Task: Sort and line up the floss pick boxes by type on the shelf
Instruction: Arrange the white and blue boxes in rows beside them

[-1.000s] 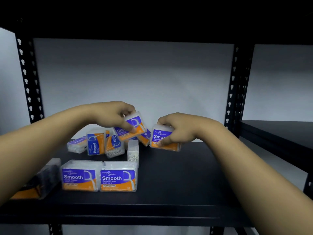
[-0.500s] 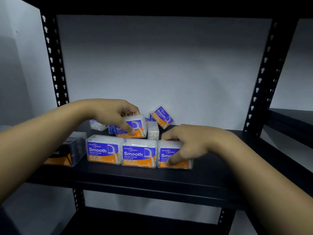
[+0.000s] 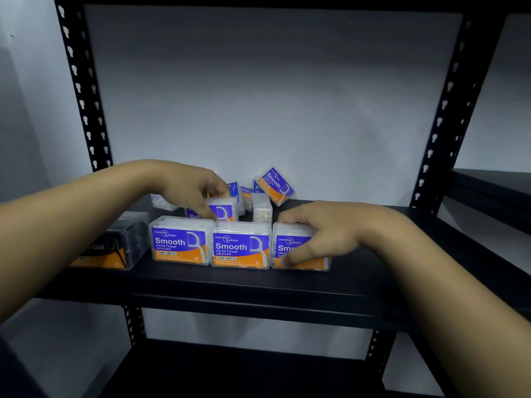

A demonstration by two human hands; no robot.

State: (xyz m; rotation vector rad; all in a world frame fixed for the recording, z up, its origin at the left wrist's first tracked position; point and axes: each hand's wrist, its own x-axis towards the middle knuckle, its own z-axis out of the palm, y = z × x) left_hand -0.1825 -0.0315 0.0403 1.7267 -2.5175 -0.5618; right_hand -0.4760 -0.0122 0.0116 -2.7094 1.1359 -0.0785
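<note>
Three clear "Smooth" floss pick boxes stand in a row at the front of the black shelf (image 3: 201,285): the left box (image 3: 179,241), the middle box (image 3: 240,247) and the right box (image 3: 290,244). My right hand (image 3: 319,234) grips the right box, thumb across its label. My left hand (image 3: 189,188) holds a fourth Smooth box (image 3: 222,209) just behind the row. A black charcoal box (image 3: 115,245) lies at the row's left end. More boxes sit jumbled at the back, one Smooth box (image 3: 274,185) tilted against the wall.
Perforated black uprights stand at the left (image 3: 83,90) and right (image 3: 448,104) of the bay. A small clear box on end (image 3: 262,209) stands behind the row. The shelf surface to the right of my right hand is bare. A lower shelf (image 3: 244,369) lies below.
My right hand brought its Smooth box down from the back pile and stood it at the right end of the front row. My left hand lowered its box behind the row.
</note>
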